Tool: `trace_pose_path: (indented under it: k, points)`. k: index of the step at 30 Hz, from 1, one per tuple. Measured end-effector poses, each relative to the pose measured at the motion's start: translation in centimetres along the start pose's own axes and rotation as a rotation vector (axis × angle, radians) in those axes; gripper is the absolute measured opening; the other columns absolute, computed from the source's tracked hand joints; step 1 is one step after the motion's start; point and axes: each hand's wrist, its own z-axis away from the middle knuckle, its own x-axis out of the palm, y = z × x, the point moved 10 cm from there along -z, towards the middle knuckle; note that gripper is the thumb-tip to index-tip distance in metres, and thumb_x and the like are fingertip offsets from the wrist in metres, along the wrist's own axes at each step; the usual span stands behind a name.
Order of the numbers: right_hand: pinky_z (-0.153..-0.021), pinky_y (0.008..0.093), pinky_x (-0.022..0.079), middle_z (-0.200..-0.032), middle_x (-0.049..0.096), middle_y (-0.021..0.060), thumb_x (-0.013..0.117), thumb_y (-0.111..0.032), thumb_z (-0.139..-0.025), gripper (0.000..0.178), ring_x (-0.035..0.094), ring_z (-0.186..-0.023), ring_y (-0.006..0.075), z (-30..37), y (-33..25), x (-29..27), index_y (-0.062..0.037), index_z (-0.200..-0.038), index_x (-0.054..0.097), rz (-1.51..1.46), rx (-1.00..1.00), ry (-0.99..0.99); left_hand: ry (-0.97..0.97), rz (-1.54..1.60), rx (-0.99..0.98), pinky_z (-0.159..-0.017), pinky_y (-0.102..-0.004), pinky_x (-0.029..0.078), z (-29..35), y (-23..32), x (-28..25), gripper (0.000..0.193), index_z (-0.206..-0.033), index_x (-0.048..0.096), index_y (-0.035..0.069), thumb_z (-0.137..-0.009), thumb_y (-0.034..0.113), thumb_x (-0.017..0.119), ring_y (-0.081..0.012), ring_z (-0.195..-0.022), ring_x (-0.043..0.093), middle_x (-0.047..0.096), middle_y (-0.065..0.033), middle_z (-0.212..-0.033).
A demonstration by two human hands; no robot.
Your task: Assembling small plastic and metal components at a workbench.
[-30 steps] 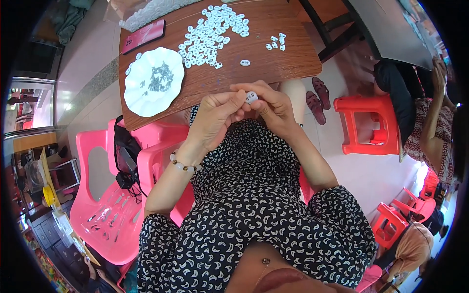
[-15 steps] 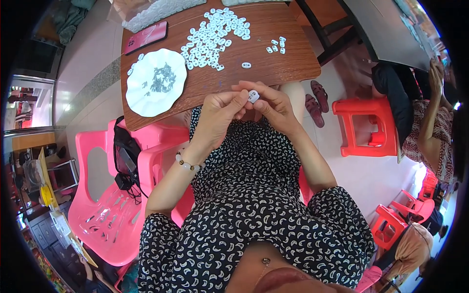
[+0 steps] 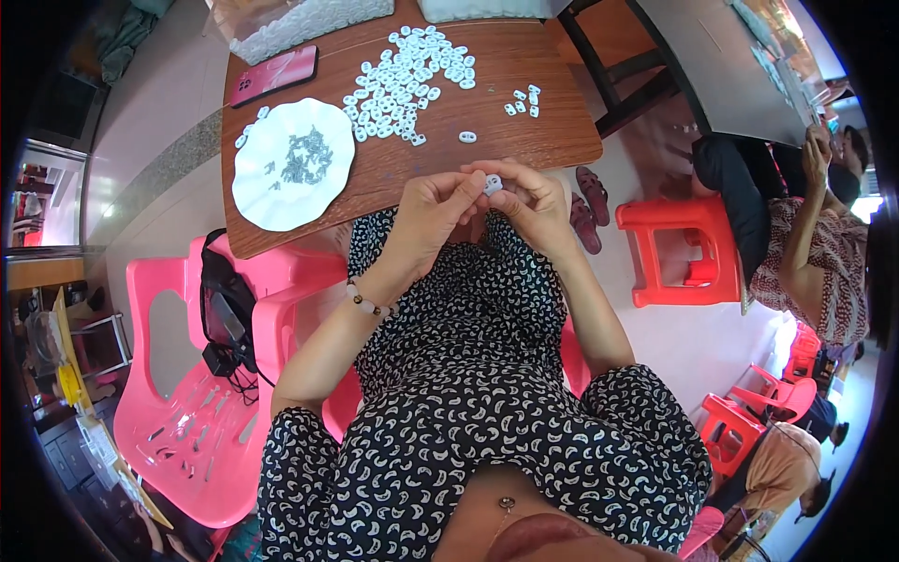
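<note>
Between my two hands, just off the near edge of the table, is a small white oval plastic piece with two holes (image 3: 493, 184). My left hand (image 3: 434, 213) pinches it with thumb and forefinger from the left. From the other side, my right hand (image 3: 536, 211) grips it with thumb and fingers. Many similar white pieces (image 3: 403, 82) lie heaped on the brown wooden table (image 3: 487, 47). One single white piece (image 3: 467, 137) sits apart, nearer to me. On the left, a scalloped white plate (image 3: 257, 192) carries a scatter of tiny grey metal bits (image 3: 307, 155).
A pink phone (image 3: 273, 75) lies behind the plate. A few white pieces (image 3: 523, 101) are grouped at the table's right. White foam boxes (image 3: 314, 26) stand at the far edge. A pink chair (image 3: 187, 440) with a black bag (image 3: 227, 300) is on my left, a red stool (image 3: 684, 251) on my right.
The whole view has shifted slightly, with the table now a little further left. Both hands still hold the white piece, which has turned slightly between the fingers.
</note>
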Motion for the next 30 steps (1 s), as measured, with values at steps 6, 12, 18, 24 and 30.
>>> trace_pose_path:
  k: [6, 12, 18, 24, 30]
  points:
    - [-0.079, 0.021, 0.048, -0.101, 0.059, 0.0037, 0.064, -0.001, -0.086, 0.034, 0.059, -0.093, 0.0103, 0.3, 0.1, -0.4, 0.0005, -0.12, 0.059, -0.042, -0.005, 0.05, -0.047, 0.04, 0.003, -0.05, -0.0191, 0.038, -0.8, -0.7, 0.0, 0.032, -0.081, 0.066, 0.002, -0.093, 0.031, 0.061, -0.0044, -0.056, 0.047, 0.056, 0.0023, -0.066]
    - [-0.07, 0.021, 0.046, -0.09, 0.06, 0.0017, 0.071, -0.005, -0.081, 0.03, 0.056, -0.081, 0.0079, 0.1, -1.0, -0.8, -0.0028, -0.111, 0.066, 0.394, -0.07, 0.111, -0.087, 0.038, -0.015, -0.05, -0.0189, 0.039, -1.1, -0.8, -0.4, 0.035, -0.078, 0.065, 0.002, -0.093, 0.034, 0.06, -0.0042, -0.057, 0.048, 0.054, 0.0027, -0.066]
    - [-0.067, 0.0212, 0.045, -0.086, 0.06, 0.0005, 0.072, -0.008, -0.081, 0.028, 0.055, -0.077, 0.0076, -0.6, -1.8, -0.6, -0.0042, -0.108, 0.067, 0.458, -0.039, 0.16, -0.041, 0.005, -0.014, -0.056, -0.0171, 0.039, -1.2, -0.5, -2.1, 0.037, -0.084, 0.068, 0.001, -0.093, 0.036, 0.059, -0.0036, -0.063, 0.05, 0.057, 0.0028, -0.069]
    - [-0.064, 0.0194, 0.045, -0.084, 0.067, 0.0006, 0.07, -0.012, -0.082, 0.025, 0.057, -0.071, 0.0044, -5.3, -4.5, -2.3, -0.0044, -0.106, 0.068, 0.62, -0.052, 0.23, 0.061, -0.008, 0.002, -0.054, -0.0169, 0.038, -2.0, -1.1, -6.3, 0.036, -0.089, 0.07, 0.001, -0.093, 0.035, 0.059, -0.0027, -0.063, 0.05, 0.06, 0.0027, -0.072]
    - [-0.058, 0.0242, 0.045, -0.064, 0.061, 0.001, 0.069, -0.023, -0.081, 0.027, 0.054, -0.064, 0.0041, -15.2, -10.4, -6.6, -0.0038, -0.1, 0.07, 0.832, -0.235, 0.33, 0.074, 0.135, -0.09, -0.053, -0.0171, 0.04, -2.3, -1.9, -6.9, 0.034, -0.089, 0.069, 0.002, -0.093, 0.035, 0.06, -0.0037, -0.06, 0.051, 0.059, 0.0024, -0.072]
